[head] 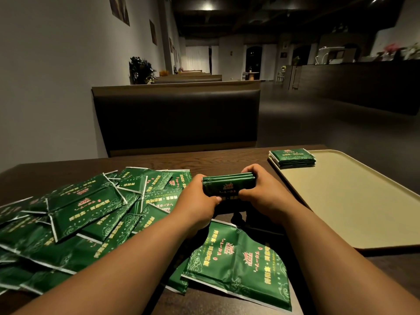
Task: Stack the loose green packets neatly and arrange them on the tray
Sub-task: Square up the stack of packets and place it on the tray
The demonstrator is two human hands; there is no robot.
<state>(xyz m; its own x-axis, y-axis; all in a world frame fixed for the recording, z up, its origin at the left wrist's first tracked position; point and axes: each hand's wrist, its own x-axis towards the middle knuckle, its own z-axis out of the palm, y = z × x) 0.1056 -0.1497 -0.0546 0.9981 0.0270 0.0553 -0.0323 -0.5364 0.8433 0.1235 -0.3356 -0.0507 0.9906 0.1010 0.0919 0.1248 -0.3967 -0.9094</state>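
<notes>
I hold a small stack of green packets (228, 185) between both hands, just above the dark desk (218, 159). My left hand (201, 198) grips its left end, thumb curled under the near edge and fingers wrapped behind. My right hand (262, 192) grips the right end the same way, fingers curled over the far edge. The stack stands on its long edge, tilted a little, with the printed face turned toward me.

To the left of my left hand, a loose pile of green packets (91, 214) sprawls across the desk, overlapping at all angles. One more loose packet (238, 267) lies flat between my forearms, close to me.

To the right of my right hand sits the beige tray (354, 201). A tidy finished stack (293, 158) rests on its far left corner, well apart from the one I hold.
</notes>
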